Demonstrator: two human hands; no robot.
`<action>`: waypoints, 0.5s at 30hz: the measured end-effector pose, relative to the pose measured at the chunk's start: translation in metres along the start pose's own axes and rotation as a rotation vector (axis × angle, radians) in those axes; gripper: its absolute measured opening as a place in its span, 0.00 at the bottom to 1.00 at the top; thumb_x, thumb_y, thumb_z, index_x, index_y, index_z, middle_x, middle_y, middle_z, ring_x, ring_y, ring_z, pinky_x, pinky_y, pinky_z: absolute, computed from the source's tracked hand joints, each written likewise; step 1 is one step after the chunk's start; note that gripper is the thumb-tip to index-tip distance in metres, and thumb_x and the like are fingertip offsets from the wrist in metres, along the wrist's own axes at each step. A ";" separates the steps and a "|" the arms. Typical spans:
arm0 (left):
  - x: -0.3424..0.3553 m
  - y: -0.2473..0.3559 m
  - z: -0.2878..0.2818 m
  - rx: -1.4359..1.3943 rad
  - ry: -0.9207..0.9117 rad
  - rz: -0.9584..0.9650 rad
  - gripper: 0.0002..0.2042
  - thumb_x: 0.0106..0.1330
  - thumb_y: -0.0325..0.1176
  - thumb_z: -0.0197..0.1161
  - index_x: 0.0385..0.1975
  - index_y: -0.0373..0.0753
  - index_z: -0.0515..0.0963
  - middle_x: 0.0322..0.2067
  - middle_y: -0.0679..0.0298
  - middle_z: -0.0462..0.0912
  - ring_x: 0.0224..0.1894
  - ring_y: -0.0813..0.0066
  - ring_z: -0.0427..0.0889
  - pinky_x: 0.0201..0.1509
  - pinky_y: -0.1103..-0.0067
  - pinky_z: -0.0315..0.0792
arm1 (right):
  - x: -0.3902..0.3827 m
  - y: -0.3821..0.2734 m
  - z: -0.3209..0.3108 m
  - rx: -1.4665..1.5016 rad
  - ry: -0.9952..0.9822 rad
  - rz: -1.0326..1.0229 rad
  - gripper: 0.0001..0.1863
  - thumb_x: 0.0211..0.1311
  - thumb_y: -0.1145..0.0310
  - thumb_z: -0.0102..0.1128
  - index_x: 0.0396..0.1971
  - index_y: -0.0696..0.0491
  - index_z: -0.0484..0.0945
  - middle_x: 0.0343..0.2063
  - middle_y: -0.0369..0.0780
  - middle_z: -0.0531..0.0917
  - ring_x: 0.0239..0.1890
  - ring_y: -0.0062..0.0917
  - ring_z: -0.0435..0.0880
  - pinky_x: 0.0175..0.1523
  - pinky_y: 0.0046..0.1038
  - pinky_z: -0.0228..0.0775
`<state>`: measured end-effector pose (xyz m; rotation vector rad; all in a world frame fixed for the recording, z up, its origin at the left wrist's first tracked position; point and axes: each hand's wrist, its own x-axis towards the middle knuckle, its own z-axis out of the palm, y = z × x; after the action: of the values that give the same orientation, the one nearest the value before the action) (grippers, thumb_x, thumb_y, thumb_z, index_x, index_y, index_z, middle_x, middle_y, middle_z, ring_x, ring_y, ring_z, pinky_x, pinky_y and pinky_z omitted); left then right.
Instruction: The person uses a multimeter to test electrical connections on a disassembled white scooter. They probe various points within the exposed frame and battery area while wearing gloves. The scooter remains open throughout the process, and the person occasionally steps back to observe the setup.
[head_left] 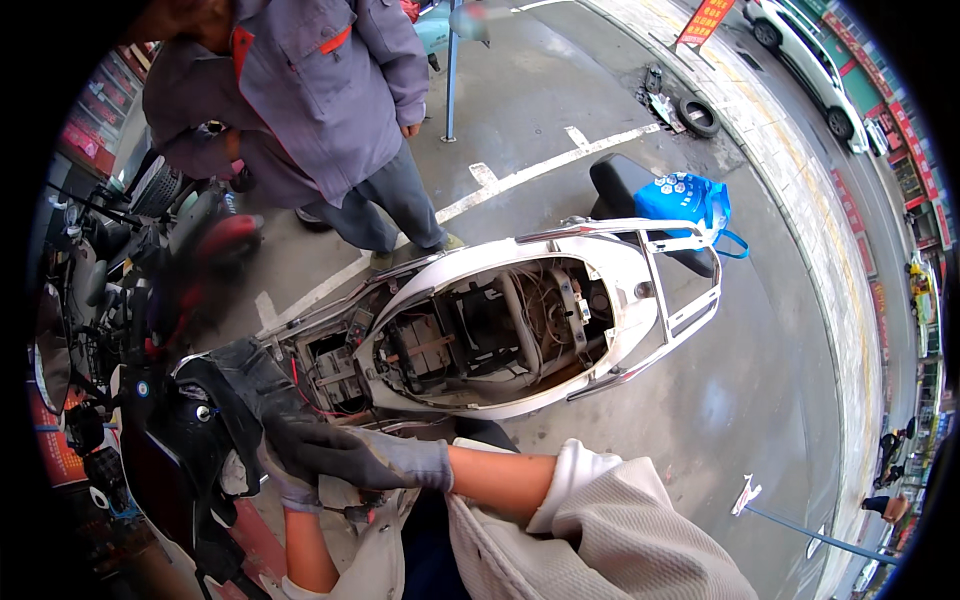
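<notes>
An electric scooter [470, 404] stands in front of me, its seat off and the white rear body open. Both my hands wear grey gloves and meet low beside the black front panel [230, 375]. My right hand [350, 452] lies across the left, its fingers drawn together and pointing left; what they hold, if anything, is hidden. Mostly covered by it, my left hand [292, 482] shows little more than its cuff side. Batteries [345, 378] and loose red wires sit in the footwell close beyond my hands. A small red and black object [358, 513] is below my right wrist.
A person [300, 110] in a grey jacket stands across the scooter. Behind its rear rack [690, 285] lie a black seat [618, 182] and a blue bag [690, 200]. Parked scooters [150, 250] crowd the left. A tyre [699, 117] lies near the kerb.
</notes>
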<state>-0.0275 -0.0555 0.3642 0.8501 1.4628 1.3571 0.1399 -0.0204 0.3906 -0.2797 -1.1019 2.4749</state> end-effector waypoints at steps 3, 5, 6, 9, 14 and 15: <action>-0.029 -0.021 -0.024 -0.007 0.111 0.153 0.17 0.70 0.43 0.45 0.28 0.36 0.75 0.20 0.61 0.79 0.23 0.76 0.77 0.32 0.79 0.72 | -0.016 0.015 0.019 -0.304 0.018 -0.159 0.27 0.67 0.66 0.45 0.63 0.59 0.54 0.59 0.41 0.65 0.59 0.21 0.63 0.63 0.21 0.54; -0.016 -0.069 -0.064 -0.192 0.291 0.127 0.16 0.70 0.42 0.48 0.31 0.35 0.75 0.23 0.64 0.79 0.25 0.77 0.77 0.33 0.79 0.72 | -0.019 0.034 0.029 -0.433 0.039 -0.282 0.27 0.67 0.67 0.45 0.63 0.60 0.54 0.59 0.40 0.66 0.59 0.19 0.63 0.63 0.21 0.54; -0.015 -0.084 -0.074 -0.295 0.367 0.105 0.15 0.69 0.41 0.49 0.32 0.35 0.76 0.25 0.66 0.80 0.26 0.78 0.78 0.34 0.79 0.72 | -0.021 0.044 0.031 -0.502 0.060 -0.342 0.27 0.67 0.68 0.45 0.63 0.60 0.54 0.59 0.40 0.66 0.60 0.19 0.63 0.63 0.21 0.54; -0.043 -0.063 -0.071 -0.319 0.267 0.008 0.12 0.67 0.36 0.52 0.38 0.34 0.76 0.33 0.65 0.80 0.33 0.76 0.78 0.39 0.79 0.73 | -0.026 0.072 0.048 -0.424 0.107 -0.276 0.24 0.66 0.66 0.46 0.60 0.59 0.60 0.54 0.43 0.72 0.55 0.24 0.70 0.57 0.23 0.62; -0.097 -0.023 -0.061 -0.027 0.226 -0.056 0.20 0.70 0.47 0.45 0.39 0.36 0.76 0.33 0.64 0.81 0.34 0.75 0.79 0.40 0.77 0.74 | -0.028 0.046 0.064 -0.719 0.317 -0.382 0.25 0.71 0.57 0.35 0.60 0.58 0.61 0.50 0.47 0.76 0.51 0.27 0.76 0.53 0.25 0.66; -0.108 -0.014 -0.060 -0.198 0.127 -0.094 0.21 0.70 0.48 0.44 0.40 0.36 0.76 0.34 0.63 0.81 0.36 0.75 0.79 0.43 0.76 0.73 | -0.027 0.049 0.060 -0.835 0.366 -0.480 0.25 0.70 0.58 0.37 0.60 0.58 0.61 0.50 0.48 0.75 0.52 0.30 0.75 0.54 0.26 0.66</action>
<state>-0.0478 -0.1778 0.3665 0.5709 1.4177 1.4787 0.1292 -0.1012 0.3944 -0.5906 -1.7246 1.3842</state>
